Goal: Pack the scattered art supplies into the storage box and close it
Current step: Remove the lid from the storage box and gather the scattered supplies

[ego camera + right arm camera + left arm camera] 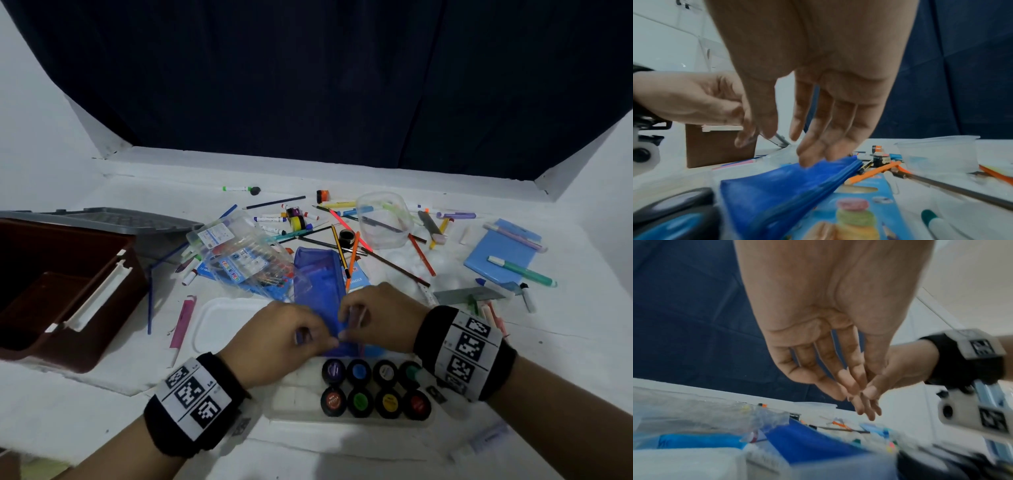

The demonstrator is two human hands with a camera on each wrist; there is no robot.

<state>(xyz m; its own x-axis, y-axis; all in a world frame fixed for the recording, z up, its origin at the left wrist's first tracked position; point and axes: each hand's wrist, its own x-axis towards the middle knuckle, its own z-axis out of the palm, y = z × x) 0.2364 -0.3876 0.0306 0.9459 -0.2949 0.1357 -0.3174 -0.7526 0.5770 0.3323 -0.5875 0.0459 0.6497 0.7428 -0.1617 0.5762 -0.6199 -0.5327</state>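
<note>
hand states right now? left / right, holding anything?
Left hand: fingers curled, pinching the near end of the blue pouch.
Right hand: fingers curled, pinching the same end of the pouch, apparently at its zipper.

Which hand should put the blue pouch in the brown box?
Probably the left hand. The open brown box sits on the left side of the table, nearer that hand than the right hand, and both hands already meet at the blue pouch.

Dark navy curtain (342, 78) behind white table (68, 404); white walls (30, 120) either side.
</note>
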